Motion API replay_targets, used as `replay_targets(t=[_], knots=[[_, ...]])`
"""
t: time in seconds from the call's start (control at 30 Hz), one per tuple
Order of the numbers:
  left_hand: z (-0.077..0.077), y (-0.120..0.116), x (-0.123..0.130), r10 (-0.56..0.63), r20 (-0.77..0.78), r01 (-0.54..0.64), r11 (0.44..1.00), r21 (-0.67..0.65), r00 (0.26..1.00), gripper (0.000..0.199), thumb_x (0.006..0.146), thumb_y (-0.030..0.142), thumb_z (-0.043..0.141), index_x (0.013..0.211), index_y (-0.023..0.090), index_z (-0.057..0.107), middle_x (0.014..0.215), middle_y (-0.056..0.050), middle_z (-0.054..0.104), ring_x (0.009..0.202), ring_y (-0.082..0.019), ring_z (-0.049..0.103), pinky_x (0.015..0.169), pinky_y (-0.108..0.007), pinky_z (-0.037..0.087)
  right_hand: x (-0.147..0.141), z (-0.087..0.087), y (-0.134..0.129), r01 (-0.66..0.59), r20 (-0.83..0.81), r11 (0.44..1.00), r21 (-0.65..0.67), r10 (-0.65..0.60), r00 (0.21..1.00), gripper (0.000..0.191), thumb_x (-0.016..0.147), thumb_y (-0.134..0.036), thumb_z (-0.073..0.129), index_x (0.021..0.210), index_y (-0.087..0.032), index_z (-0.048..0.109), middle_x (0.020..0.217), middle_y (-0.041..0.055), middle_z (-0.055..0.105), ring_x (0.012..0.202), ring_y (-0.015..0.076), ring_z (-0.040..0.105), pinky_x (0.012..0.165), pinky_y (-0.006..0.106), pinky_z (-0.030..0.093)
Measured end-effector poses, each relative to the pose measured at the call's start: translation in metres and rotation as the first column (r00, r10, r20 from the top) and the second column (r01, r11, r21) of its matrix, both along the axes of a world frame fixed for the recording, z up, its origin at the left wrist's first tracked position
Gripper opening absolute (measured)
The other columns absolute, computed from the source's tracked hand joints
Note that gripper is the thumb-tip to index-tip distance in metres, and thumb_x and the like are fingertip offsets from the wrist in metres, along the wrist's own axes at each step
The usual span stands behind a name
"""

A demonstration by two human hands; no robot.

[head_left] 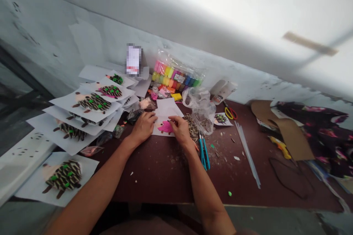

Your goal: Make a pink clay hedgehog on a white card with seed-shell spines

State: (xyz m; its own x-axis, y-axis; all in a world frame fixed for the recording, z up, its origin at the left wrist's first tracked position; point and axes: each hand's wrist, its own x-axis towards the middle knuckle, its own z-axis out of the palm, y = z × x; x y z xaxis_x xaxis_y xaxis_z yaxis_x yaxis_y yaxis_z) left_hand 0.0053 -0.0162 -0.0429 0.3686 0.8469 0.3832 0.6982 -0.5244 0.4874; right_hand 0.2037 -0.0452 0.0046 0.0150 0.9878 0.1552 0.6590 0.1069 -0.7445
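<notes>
A white sheet of paper (pixel 159 131) lies on the table in front of me, bearing a bright pink hedgehog-like shape (pixel 166 127) with small brown feet. My left hand (pixel 143 126) rests on the sheet's left edge, fingers lying flat. Over the right side of the pink shape, my right hand (pixel 180 128) has its thumb and forefinger pinched together; whatever is between them is too small to make out. Striped sunflower seeds (pixel 193 126) are heaped just right of that hand, partly under a clear plastic bag (pixel 201 108).
Finished-looking hedgehog pictures (pixel 93 102) are stacked at left. A pack of coloured clay (pixel 176 75) leans on the wall. Teal-handled pliers (pixel 204 152), yellow-red scissors (pixel 231 113), glue sticks (pixel 247 154) and a yellow glue gun (pixel 280 147) lie to the right.
</notes>
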Motion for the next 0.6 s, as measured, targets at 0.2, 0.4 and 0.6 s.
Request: replay_targets(t=[0.2, 0.4, 0.6], knots=[[0.001, 0.000, 0.001, 0.005, -0.004, -0.005, 1.000, -0.013, 1.000, 0.038, 0.083, 0.006, 0.048, 0.107, 0.019, 0.075, 0.120, -0.011, 0.069, 0.110, -0.027, 0.059, 0.104, -0.049, 0.049, -0.001, 0.002, 0.001, -0.053, 0.221, 0.999, -0.003, 0.052, 0.974, 0.015, 0.093, -0.018, 0.059, 0.091, -0.021, 0.074, 0.090, 0.0028, 0.072, 0.083, 0.0161, 0.063, 0.080, 0.025, 0.045], [0.000, 0.000, 0.001, 0.006, -0.005, -0.006, 1.000, -0.018, 1.000, 0.039, 0.083, 0.006, 0.048, 0.108, 0.019, 0.075, 0.120, -0.011, 0.069, 0.111, -0.027, 0.059, 0.104, -0.049, 0.050, -0.005, -0.001, 0.002, -0.110, 0.335, 0.994, 0.028, 0.094, 0.937, 0.019, 0.097, -0.018, 0.054, 0.098, -0.022, 0.073, 0.095, 0.0047, 0.070, 0.093, 0.0183, 0.061, 0.087, 0.026, 0.043], [0.001, 0.000, 0.001, 0.000, -0.003, 0.000, 1.000, -0.018, 1.000, 0.037, 0.084, 0.006, 0.050, 0.109, 0.018, 0.075, 0.121, -0.012, 0.069, 0.111, -0.028, 0.058, 0.104, -0.049, 0.049, -0.011, -0.002, 0.001, -0.124, 0.401, 0.992, 0.025, 0.104, 0.910, 0.022, 0.098, -0.017, 0.054, 0.101, -0.023, 0.074, 0.095, 0.0056, 0.069, 0.095, 0.0199, 0.060, 0.086, 0.027, 0.043]])
